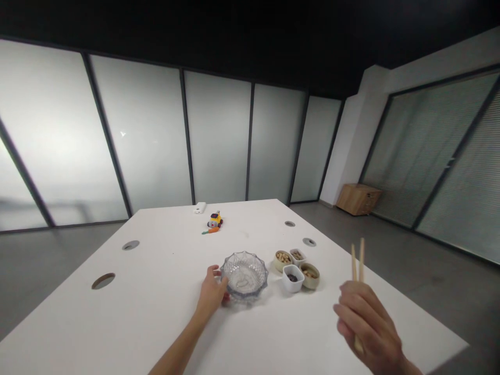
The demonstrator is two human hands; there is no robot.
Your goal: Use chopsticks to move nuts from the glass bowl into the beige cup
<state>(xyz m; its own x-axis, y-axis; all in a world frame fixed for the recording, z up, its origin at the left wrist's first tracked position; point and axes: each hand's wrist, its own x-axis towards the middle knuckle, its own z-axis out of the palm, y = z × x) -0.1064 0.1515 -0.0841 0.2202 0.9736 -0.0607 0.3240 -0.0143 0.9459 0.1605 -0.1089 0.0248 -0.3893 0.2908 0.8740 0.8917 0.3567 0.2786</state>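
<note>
White table (156, 281): spreads out before you.
Left hand (212, 291): your thumb and fingers, partly spread, meet the left rim of the glass bowl (246, 286); whether they grip it, I cannot tell (a yellow toy car (214, 221) sits farther back).
Glass bowl: upright, just right of that hand.
Small bowls (292, 287): four, bunched, the nearest holding something dark.
Right hand (369, 320): your fingers close around wooden chopsticks (361, 260), tips upward, slightly apart.
</note>
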